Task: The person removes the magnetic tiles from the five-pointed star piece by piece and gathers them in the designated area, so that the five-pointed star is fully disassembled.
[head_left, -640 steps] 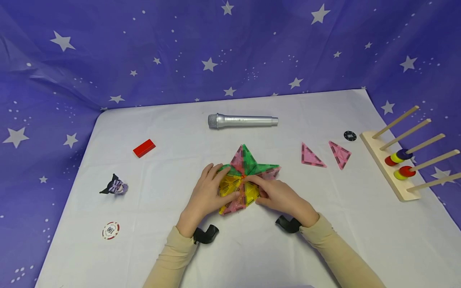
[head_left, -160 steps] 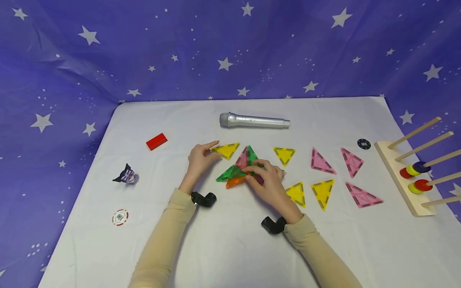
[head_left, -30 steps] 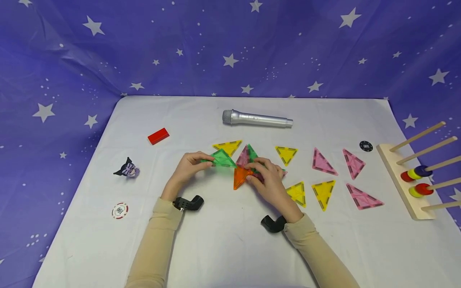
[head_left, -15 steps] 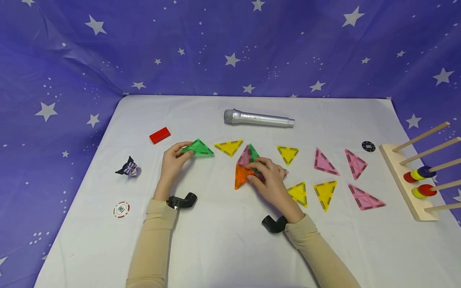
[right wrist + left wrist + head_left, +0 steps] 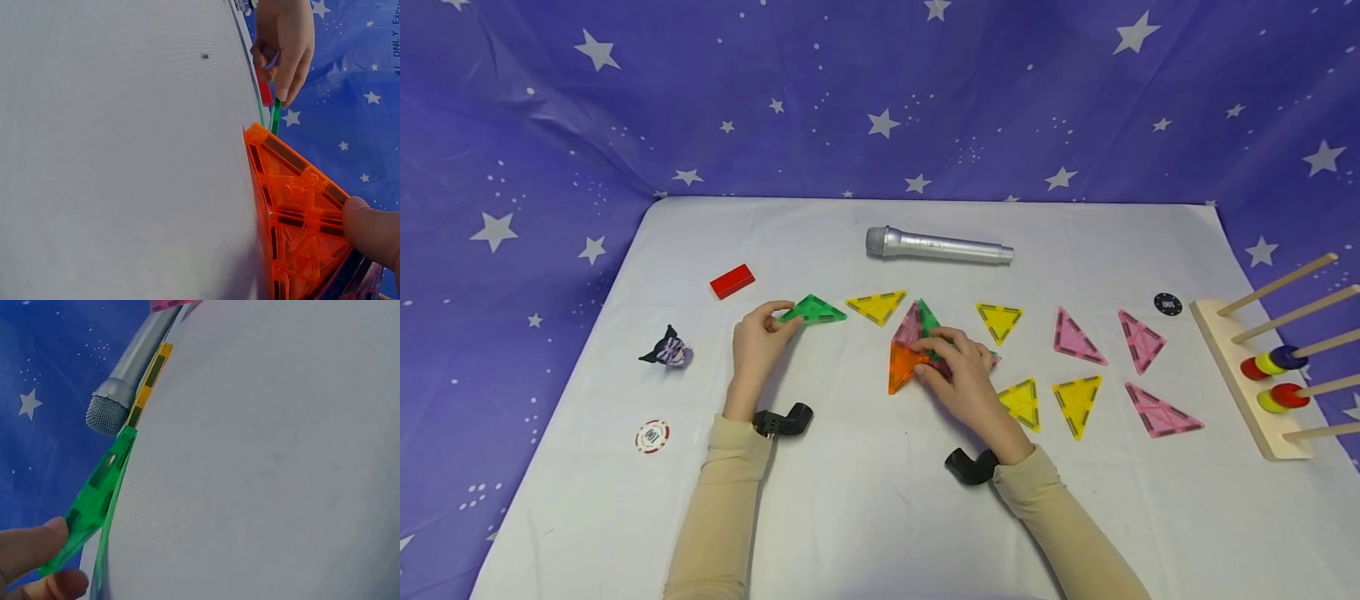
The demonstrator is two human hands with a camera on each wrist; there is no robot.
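Green tile (image 5: pixel 816 310) sits left of centre, pinched between thumb and fingers of your left hand (image 5: pixel 760 346); its free corner comes near the loose yellow tile (image 5: pixel 877 307), contact unclear. Your right hand (image 5: pixel 962 371) grips the orange tile (image 5: pixel 901 368) mid-table, fingers curled over a pink-and-green cluster (image 5: pixel 907 327) and hiding much of it. White tabletop (image 5: pixel 850 500) runs between your forearms toward you; its back edge lies beyond the silver microphone (image 5: pixel 940 247), against the starry cloth (image 5: pixel 880 100). Left wrist view adds the tilt: green tile's held end raised, far tip low. Right wrist view gives your thumb on the orange tile's edge and its dark magnet bars, which the head view barely shows. Close to your right hand, yellow triangles (image 5: pixel 1077 406) crowd in, with pink triangles (image 5: pixel 1077 337) further right, then black chip (image 5: pixel 1168 304) and peg rack (image 5: pixel 1247 383). Beyond your left hand: red block (image 5: pixel 732 282); to its left, small figurine (image 5: pixel 672 350) and red-rimmed chip (image 5: pixel 652 436).
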